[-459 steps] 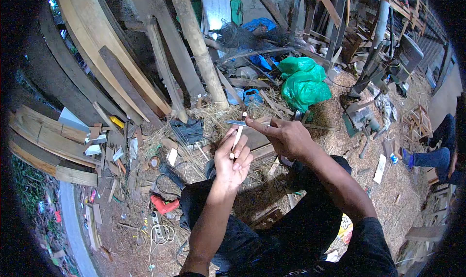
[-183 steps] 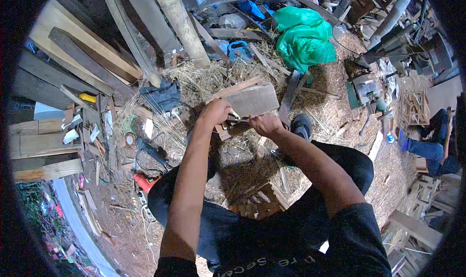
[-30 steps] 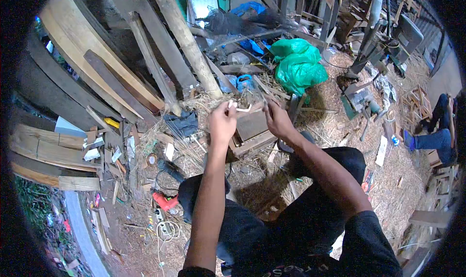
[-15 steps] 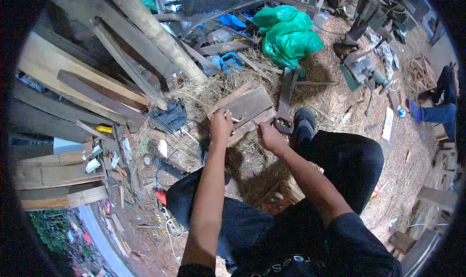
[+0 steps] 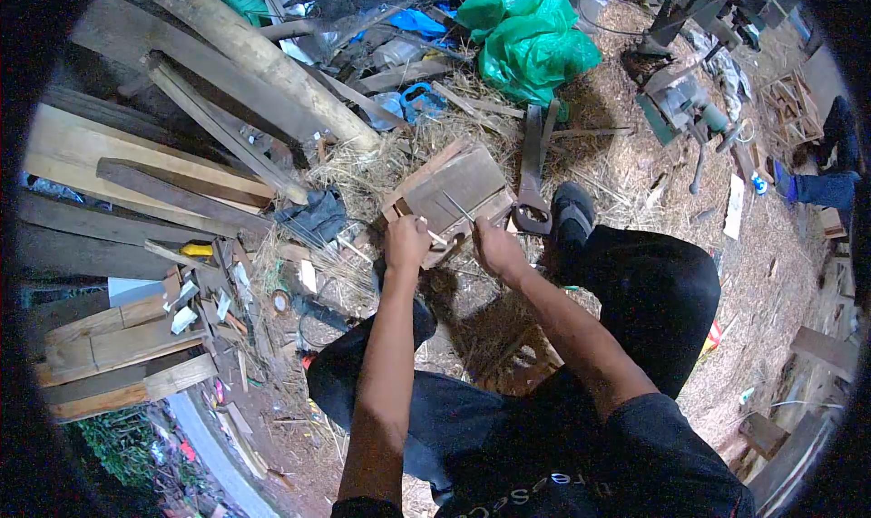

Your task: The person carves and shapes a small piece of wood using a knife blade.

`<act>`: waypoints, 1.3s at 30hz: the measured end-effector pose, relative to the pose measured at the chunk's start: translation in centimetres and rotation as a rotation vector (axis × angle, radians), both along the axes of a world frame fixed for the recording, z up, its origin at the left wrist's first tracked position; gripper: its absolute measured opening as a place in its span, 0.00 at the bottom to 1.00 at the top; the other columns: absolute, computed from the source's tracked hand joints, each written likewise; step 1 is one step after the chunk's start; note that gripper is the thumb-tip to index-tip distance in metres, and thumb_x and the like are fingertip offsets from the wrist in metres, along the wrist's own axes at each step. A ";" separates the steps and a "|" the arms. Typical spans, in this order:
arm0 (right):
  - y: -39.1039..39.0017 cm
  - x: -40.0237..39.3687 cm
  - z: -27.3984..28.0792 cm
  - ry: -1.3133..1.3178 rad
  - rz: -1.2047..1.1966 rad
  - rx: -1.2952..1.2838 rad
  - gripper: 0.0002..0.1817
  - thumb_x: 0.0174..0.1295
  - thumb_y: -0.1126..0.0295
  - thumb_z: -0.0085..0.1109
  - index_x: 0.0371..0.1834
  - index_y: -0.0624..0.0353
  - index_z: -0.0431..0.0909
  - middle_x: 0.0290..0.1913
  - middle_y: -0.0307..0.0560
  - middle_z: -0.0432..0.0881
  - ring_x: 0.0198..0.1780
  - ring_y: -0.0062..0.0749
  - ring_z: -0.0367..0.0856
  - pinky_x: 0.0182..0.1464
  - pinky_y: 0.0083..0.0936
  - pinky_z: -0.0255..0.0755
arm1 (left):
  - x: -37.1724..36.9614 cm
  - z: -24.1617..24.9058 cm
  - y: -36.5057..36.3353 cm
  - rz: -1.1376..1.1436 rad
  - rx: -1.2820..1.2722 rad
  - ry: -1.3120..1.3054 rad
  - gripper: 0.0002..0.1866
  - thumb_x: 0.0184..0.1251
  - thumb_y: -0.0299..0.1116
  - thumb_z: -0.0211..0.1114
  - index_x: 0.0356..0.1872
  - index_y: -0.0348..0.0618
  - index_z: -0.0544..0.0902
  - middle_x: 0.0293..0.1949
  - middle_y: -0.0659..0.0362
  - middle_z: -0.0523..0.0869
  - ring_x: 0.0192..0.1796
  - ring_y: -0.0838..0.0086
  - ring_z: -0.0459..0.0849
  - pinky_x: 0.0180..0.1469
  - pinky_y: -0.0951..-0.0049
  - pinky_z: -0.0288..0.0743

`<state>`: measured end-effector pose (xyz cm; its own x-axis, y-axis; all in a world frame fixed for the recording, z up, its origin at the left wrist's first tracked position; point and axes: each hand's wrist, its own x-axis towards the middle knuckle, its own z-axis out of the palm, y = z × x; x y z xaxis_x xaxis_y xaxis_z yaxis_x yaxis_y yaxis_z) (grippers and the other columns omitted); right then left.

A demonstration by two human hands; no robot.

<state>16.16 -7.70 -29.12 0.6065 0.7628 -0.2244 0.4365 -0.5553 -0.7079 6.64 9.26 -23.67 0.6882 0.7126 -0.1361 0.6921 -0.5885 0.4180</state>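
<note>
My left hand (image 5: 407, 239) is closed on a thin light wooden stick (image 5: 436, 239) over the near left edge of a small wooden block (image 5: 458, 184). Closed round the near end of a thin pointed tool (image 5: 456, 204) is my right hand (image 5: 497, 249); the tool's tip lies over the block's top. Whether the tool is a blade or a rod is too small to tell. Beside the block, on the right, a handsaw (image 5: 532, 169) lies with its handle toward my shoe (image 5: 572, 211).
A green plastic bag (image 5: 531, 46) lies beyond the saw. Planks (image 5: 136, 155) and a round pole (image 5: 263, 55) lean at the left. A machine (image 5: 682, 105) stands at the upper right, with another person's leg (image 5: 821, 188) farther right. Straw and shavings cover the ground.
The thin tool in my right hand now reaches farther over the block's top. The camera view has shifted slightly.
</note>
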 end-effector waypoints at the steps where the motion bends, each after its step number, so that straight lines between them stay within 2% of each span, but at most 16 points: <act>1: 0.0 -0.3 -0.7 0.007 -0.026 0.005 0.11 0.70 0.65 0.43 0.43 0.63 0.66 0.29 0.70 0.79 0.35 0.67 0.80 0.36 0.55 0.71 | 0.1 0.1 0.2 0.009 -0.010 0.007 0.14 0.62 0.38 0.64 0.30 0.34 0.85 0.30 0.39 0.84 0.36 0.44 0.84 0.40 0.50 0.76; 5: 0.7 -0.2 0.1 0.103 -0.201 0.151 0.13 0.71 0.62 0.44 0.40 0.62 0.68 0.28 0.69 0.78 0.34 0.68 0.79 0.36 0.55 0.70 | 0.3 0.7 0.7 0.037 0.091 -0.082 0.16 0.63 0.40 0.64 0.31 0.33 0.84 0.30 0.39 0.84 0.35 0.43 0.84 0.39 0.49 0.76; 10: 1.1 0.4 1.1 0.071 -0.110 0.145 0.12 0.70 0.64 0.46 0.41 0.63 0.68 0.29 0.69 0.79 0.34 0.68 0.78 0.37 0.55 0.71 | 0.5 1.9 0.8 0.164 0.024 -0.135 0.16 0.64 0.40 0.64 0.32 0.33 0.84 0.30 0.39 0.84 0.35 0.43 0.84 0.38 0.50 0.76; 14: 1.0 -0.1 -1.7 -0.054 0.064 0.136 0.11 0.69 0.64 0.47 0.43 0.62 0.68 0.31 0.69 0.80 0.36 0.68 0.79 0.38 0.56 0.71 | 0.3 1.0 0.2 0.117 0.097 -0.198 0.16 0.64 0.40 0.63 0.32 0.33 0.83 0.30 0.39 0.84 0.35 0.44 0.84 0.37 0.52 0.76; 19: 1.2 -0.7 -1.1 -0.015 0.078 -0.004 0.11 0.68 0.65 0.46 0.45 0.61 0.67 0.32 0.70 0.80 0.38 0.67 0.80 0.39 0.56 0.72 | 0.8 2.4 0.9 0.013 0.111 -0.091 0.16 0.64 0.38 0.63 0.28 0.33 0.83 0.29 0.41 0.85 0.34 0.46 0.85 0.35 0.55 0.77; 22: 1.3 -1.0 -1.5 -0.030 0.074 -0.020 0.11 0.69 0.64 0.44 0.45 0.61 0.67 0.31 0.69 0.80 0.37 0.66 0.80 0.39 0.56 0.72 | 1.7 4.4 0.9 0.056 -0.253 0.022 0.16 0.63 0.38 0.63 0.25 0.32 0.82 0.29 0.38 0.85 0.35 0.46 0.85 0.37 0.55 0.79; 25: 1.3 -0.7 -2.7 -0.029 0.104 0.050 0.12 0.70 0.63 0.42 0.44 0.62 0.67 0.30 0.69 0.80 0.36 0.66 0.80 0.38 0.55 0.72 | 1.9 1.7 1.7 0.138 -0.489 0.100 0.17 0.62 0.38 0.62 0.24 0.31 0.83 0.26 0.39 0.84 0.32 0.48 0.86 0.37 0.55 0.80; 28: 1.0 -0.4 -3.1 -0.058 0.119 0.069 0.13 0.70 0.63 0.42 0.44 0.64 0.69 0.30 0.69 0.81 0.36 0.65 0.81 0.39 0.54 0.73 | 1.6 -2.5 3.8 -0.001 -0.135 0.068 0.18 0.61 0.38 0.62 0.23 0.29 0.83 0.21 0.41 0.84 0.26 0.52 0.86 0.36 0.56 0.80; 31: 1.9 0.3 -1.8 -0.065 0.108 -0.005 0.13 0.69 0.65 0.42 0.43 0.64 0.71 0.31 0.68 0.81 0.38 0.64 0.82 0.41 0.54 0.74 | 2.0 -3.2 4.6 0.029 -0.116 0.082 0.17 0.60 0.36 0.61 0.23 0.27 0.82 0.18 0.43 0.83 0.22 0.55 0.85 0.35 0.58 0.80; 35: 2.7 0.3 -0.2 -0.031 0.096 -0.025 0.13 0.67 0.67 0.42 0.42 0.64 0.75 0.32 0.68 0.82 0.38 0.63 0.82 0.42 0.53 0.75 | 3.2 0.5 3.8 0.075 -0.295 0.088 0.17 0.60 0.35 0.59 0.24 0.26 0.82 0.20 0.41 0.83 0.23 0.54 0.86 0.35 0.56 0.78; 37: 2.9 0.3 0.3 -0.028 0.116 -0.071 0.13 0.66 0.68 0.41 0.43 0.65 0.73 0.35 0.69 0.82 0.39 0.61 0.83 0.41 0.52 0.77 | 3.9 0.6 4.4 0.121 -0.426 0.192 0.16 0.60 0.34 0.58 0.25 0.26 0.82 0.19 0.41 0.82 0.23 0.54 0.86 0.34 0.56 0.78; 39: 3.2 0.4 0.2 -0.017 0.146 -0.102 0.13 0.65 0.69 0.40 0.44 0.65 0.73 0.38 0.69 0.82 0.41 0.60 0.84 0.42 0.52 0.77 | 4.0 0.4 4.4 0.117 -0.425 0.163 0.15 0.58 0.33 0.57 0.26 0.26 0.82 0.21 0.39 0.83 0.26 0.52 0.86 0.36 0.55 0.78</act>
<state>16.55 -4.47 -28.91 0.4951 0.8170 -0.2955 0.5291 -0.5533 -0.6433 10.65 13.64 -23.25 0.5524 0.6418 -0.5319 0.8199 -0.3032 0.4857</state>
